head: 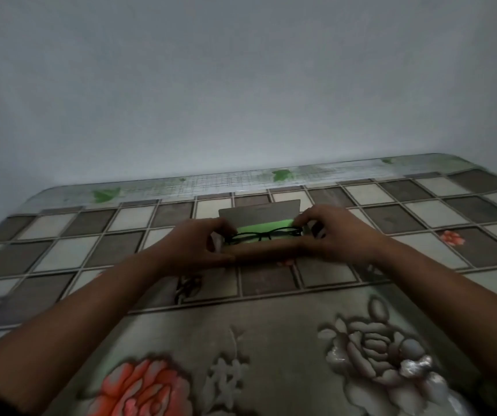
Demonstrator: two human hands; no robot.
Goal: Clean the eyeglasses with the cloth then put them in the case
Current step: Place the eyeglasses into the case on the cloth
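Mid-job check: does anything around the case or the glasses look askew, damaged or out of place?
Nothing stands out. Both hands, left hand and right hand, hold the black eyeglasses level at the open case, lid up, with something green behind the frame. The picture is dim and blurred, so fine damage cannot be ruled out.

I see glossy patterned oilcloth on table [271, 325], thin black eyeglasses [260, 235] frame, matt grey case [259, 212] lid.
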